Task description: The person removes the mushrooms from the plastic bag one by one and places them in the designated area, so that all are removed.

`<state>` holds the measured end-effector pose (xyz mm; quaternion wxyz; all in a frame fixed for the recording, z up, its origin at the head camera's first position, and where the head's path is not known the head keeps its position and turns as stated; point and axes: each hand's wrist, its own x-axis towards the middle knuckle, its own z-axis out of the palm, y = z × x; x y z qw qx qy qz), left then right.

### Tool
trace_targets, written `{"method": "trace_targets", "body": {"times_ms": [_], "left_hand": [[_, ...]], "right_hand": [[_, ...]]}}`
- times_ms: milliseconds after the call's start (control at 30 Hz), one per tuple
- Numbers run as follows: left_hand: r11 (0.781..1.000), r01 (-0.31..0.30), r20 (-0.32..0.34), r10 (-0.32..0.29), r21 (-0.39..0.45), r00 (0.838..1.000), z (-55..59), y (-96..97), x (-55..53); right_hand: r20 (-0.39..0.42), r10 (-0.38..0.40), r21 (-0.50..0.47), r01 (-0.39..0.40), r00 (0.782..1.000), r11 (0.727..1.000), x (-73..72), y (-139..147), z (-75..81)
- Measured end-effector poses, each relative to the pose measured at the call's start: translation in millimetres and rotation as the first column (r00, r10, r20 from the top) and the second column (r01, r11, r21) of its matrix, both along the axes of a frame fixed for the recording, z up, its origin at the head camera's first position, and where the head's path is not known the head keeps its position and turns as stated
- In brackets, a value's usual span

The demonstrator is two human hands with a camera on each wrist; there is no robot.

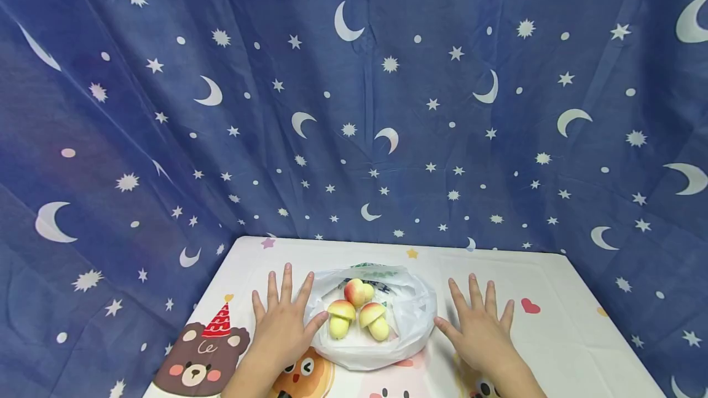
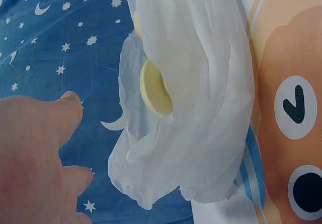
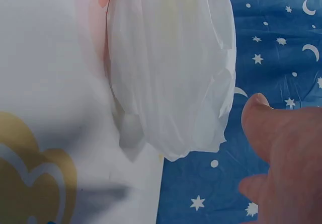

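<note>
Three toy mushrooms with red-and-yellow caps and pale yellow stems sit inside a white plastic bag (image 1: 362, 358) whose mouth is spread wide. One mushroom (image 1: 356, 292) lies at the back; the left mushroom (image 1: 340, 318) and the right mushroom (image 1: 375, 321) are in front of it. My left hand (image 1: 283, 324) is at the bag's left side, fingers spread and straight, thumb toward the rim. On the other side my right hand (image 1: 480, 327) has its fingers spread too, its thumb close to the bag. Neither holds anything. In the left wrist view a yellow mushroom part (image 2: 155, 89) shows at the bag's opening.
The white tablecloth (image 1: 564, 336) carries cartoon prints, among them a bear (image 1: 196, 361) and a red heart (image 1: 530, 306). A blue curtain (image 1: 420, 183) with moons and stars hangs behind the table and along both sides.
</note>
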<state>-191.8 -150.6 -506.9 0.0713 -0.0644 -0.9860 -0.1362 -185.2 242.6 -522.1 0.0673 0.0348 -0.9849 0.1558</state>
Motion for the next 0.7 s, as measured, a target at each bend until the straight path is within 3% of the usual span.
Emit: {"method": "trace_targets", "body": {"times_ms": [433, 700], "left_hand": [[0.991, 0.059, 0.044, -0.065, 0.123, 0.997, -1.5, -3.4, 1.5], [0.952, 0.087, 0.12, -0.126, 0.292, 0.985, 4.6, -7.7, 2.9]], "right_hand": [[-0.011, 0.054, -0.015, -0.054, 0.999, 0.998, 1.5, -0.7, 8.0], [-0.054, 0.106, -0.022, -0.107, 0.993, 0.994, 0.0, -3.5, 13.4]]}}
